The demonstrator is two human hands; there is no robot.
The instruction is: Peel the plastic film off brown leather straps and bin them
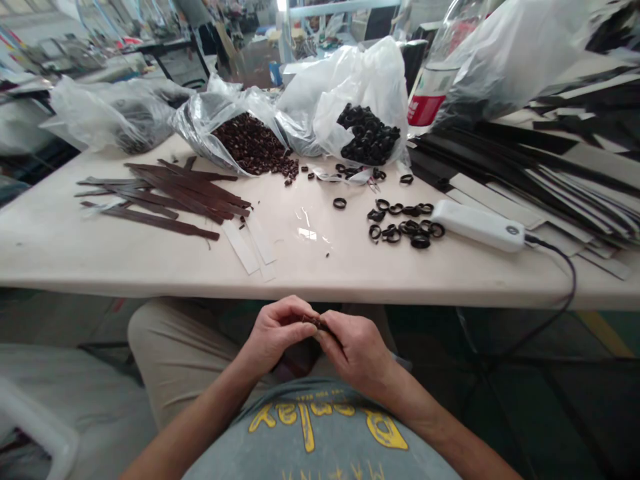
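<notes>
Over my lap, just in front of the table edge, my left hand and my right hand meet. Both are closed, fingertips pinching one small dark brown piece. Fingers cover most of it, so its full shape is hidden. On the table beyond lie dark brown strips at the left, with a few white strips beside them. Small black loops are grouped to the right, and a single black loop sits apart from them.
A plastic bag of small brown pieces spills onto the table. Behind the loops stands a bag of black pieces. A white corded device, a red-labelled bottle and stacked black strips occupy the right side.
</notes>
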